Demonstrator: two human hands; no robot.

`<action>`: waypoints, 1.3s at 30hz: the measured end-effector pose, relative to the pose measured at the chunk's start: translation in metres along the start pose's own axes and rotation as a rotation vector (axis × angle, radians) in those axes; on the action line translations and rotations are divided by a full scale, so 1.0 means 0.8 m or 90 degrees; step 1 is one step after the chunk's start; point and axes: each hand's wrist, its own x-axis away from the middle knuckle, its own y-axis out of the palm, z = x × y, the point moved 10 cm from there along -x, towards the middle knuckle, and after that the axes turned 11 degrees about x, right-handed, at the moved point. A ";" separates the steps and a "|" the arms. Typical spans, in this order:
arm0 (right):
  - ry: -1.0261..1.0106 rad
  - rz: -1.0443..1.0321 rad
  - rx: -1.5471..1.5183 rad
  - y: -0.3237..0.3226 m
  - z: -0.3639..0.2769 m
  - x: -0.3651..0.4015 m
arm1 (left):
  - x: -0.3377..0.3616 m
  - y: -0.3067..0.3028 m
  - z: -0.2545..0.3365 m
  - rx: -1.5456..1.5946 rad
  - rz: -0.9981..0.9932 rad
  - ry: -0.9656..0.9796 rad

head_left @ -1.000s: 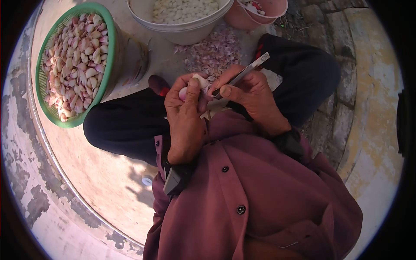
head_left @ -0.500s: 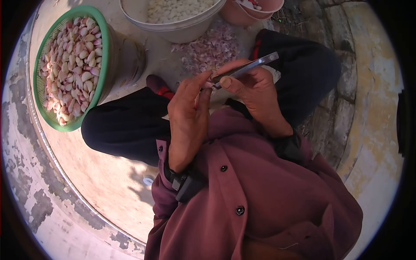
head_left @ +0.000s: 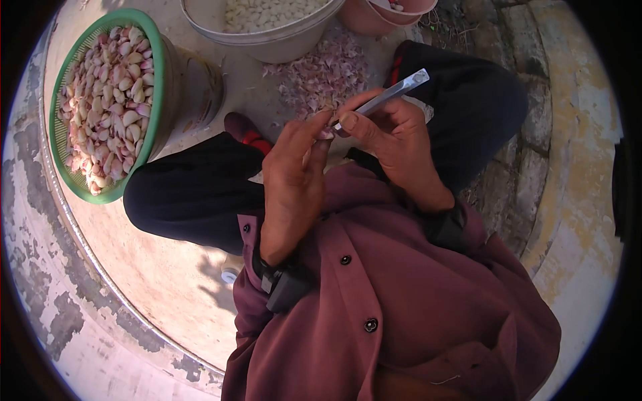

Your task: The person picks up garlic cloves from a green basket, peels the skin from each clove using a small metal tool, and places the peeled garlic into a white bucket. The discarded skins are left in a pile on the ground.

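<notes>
Pinched between the fingertips of my left hand [head_left: 294, 164] is a garlic clove [head_left: 326, 134] with pinkish skin, mostly covered by the fingers. My right hand [head_left: 398, 144] grips a small metal knife [head_left: 391, 92], its flat handle end pointing up and away to the right. The knife's working end meets the clove, where both hands come together above my lap. Beyond them, a heap of pink-white garlic skins [head_left: 324, 73] lies on the ground.
On the left, a green-rimmed basket [head_left: 158, 87] full of unpeeled cloves rests on a bucket [head_left: 200, 90]. A white tub [head_left: 281, 47] at the top holds peeled cloves, beside a pink bucket [head_left: 371, 20]. My bent knees flank the skins; a stone edge runs along the right.
The knife has turned in my right hand, so its handle points more steeply upward and its flat face shows brighter. My left fingers have shifted slightly, showing more of the clove.
</notes>
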 end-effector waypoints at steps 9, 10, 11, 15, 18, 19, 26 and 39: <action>0.071 -0.025 -0.177 0.016 0.019 -0.002 | 0.011 0.000 -0.036 0.348 0.078 -0.227; 0.057 -0.026 -0.186 0.018 0.018 -0.003 | 0.013 -0.005 -0.044 0.391 0.116 -0.233; 0.043 -0.027 -0.195 0.019 0.015 -0.004 | 0.014 -0.010 -0.049 0.434 0.155 -0.239; 0.075 0.060 -0.207 -0.008 0.034 -0.014 | 0.013 -0.009 -0.049 0.574 0.151 -0.252; -0.035 0.175 -0.090 -0.044 0.032 -0.019 | 0.011 -0.006 -0.047 0.624 0.118 -0.249; -0.019 0.139 -0.071 -0.037 0.026 -0.019 | 0.011 -0.006 -0.047 0.614 0.120 -0.253; -0.104 0.031 -0.026 0.007 -0.007 0.000 | 0.008 0.001 -0.051 0.526 0.104 -0.235; -0.116 0.042 -0.070 -0.004 0.001 -0.005 | 0.007 0.019 -0.048 0.594 0.058 -0.274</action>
